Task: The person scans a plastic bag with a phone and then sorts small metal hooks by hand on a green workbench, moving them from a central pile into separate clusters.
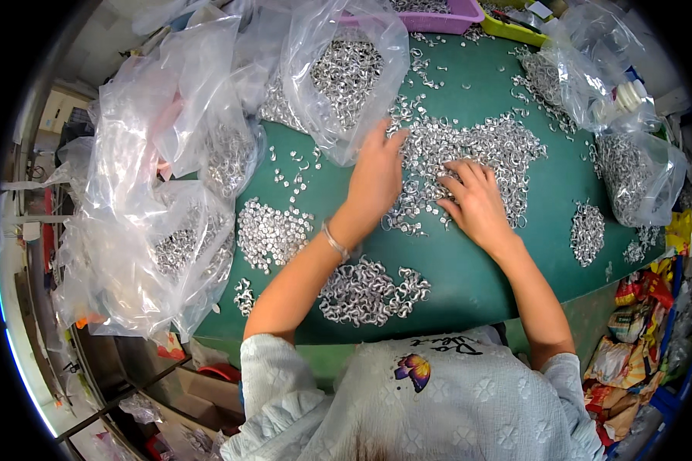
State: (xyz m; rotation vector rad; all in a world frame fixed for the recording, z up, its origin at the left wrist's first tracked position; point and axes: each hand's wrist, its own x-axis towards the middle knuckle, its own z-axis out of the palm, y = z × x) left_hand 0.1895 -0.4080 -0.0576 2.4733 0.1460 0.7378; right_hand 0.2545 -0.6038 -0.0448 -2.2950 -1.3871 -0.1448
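Silver metal pieces, small and curved, lie in piles across a green surface point(469, 269), with a person working among them bare-handed. The largest heap point(507, 146) spreads right of centre, beyond the forearms. The right hand point(475, 194) rests over its near part, its grip spread, fingertips touching pieces. The left hand point(377, 165) reaches to the heap's left edge, beside a clear plastic bag point(396, 69) of similar pieces; its fingers are blurred, so I cannot tell whether that grip pinches anything.

Nearer the person are separate groups: a pile of small, compact pieces point(273, 234) left of the left forearm, a pile of S-shaped pieces point(369, 292) between the forearms, and a smaller oval pile point(588, 234) at far right. These look like portions already sorted out, so the work seems partly done. The large heap appears to be left to go through, and more filled bags point(627, 177) stand at both sides. At the far edge sit a purple basket point(465, 19) and a yellow-green one.
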